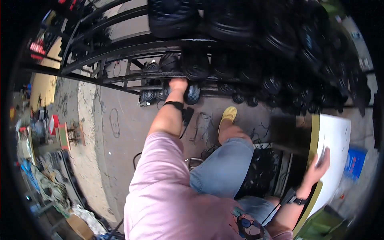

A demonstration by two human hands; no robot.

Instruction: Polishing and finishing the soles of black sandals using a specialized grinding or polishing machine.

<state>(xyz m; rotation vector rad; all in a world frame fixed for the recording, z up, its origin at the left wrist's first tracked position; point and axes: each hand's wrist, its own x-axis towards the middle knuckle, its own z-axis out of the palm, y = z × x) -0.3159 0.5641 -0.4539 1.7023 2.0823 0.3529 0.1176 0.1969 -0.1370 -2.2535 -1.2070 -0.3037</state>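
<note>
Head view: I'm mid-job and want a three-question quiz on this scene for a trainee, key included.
1. Which hand reaches into the black metal rack that holds black rounded shoes?
2. True or false: the yellow ridged shoe stands on the rack.
3. The right hand is over:
a) the blue rectangular item
b) the flat white board with a yellow edge
c) the rack

Key:
1. The left hand.
2. False; it is being worn.
3. b
</note>
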